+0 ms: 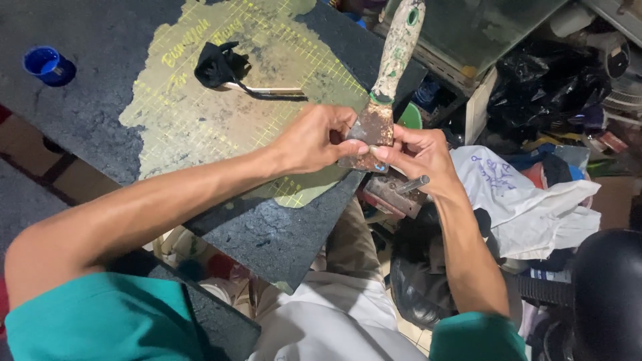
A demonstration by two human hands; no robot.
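- Nearest the camera, 2 bare forearms in teal sleeves reach out over a lap in light trousers.
- The left hand (314, 139) is closed in a pinch on the left edge of the rusty blade of a putty knife (382, 100); thumb and fingertips press on the metal.
- The right hand (418, 155) is closed on the blade's lower right edge, thumb on top, fingers curled beneath.
- The putty knife is held in the air just past the near edge of the worktop (100, 100), blade down toward the hands, its paint-crusted pale handle pointing up and away.
- Just below the right hand lies a rusty metal block with a bolt (394, 190) sticking out.
- To the right, a crumpled white plastic bag (528, 207) rests on a heap of clutter.
- The worktop is dark and worn, with a scraped yellow-green cutting mat (221, 113) showing a grid.
- Farther on the mat lies a black-tipped brush (231, 72), well apart from the hands.
- At the far left sits a small blue cup (43, 62).
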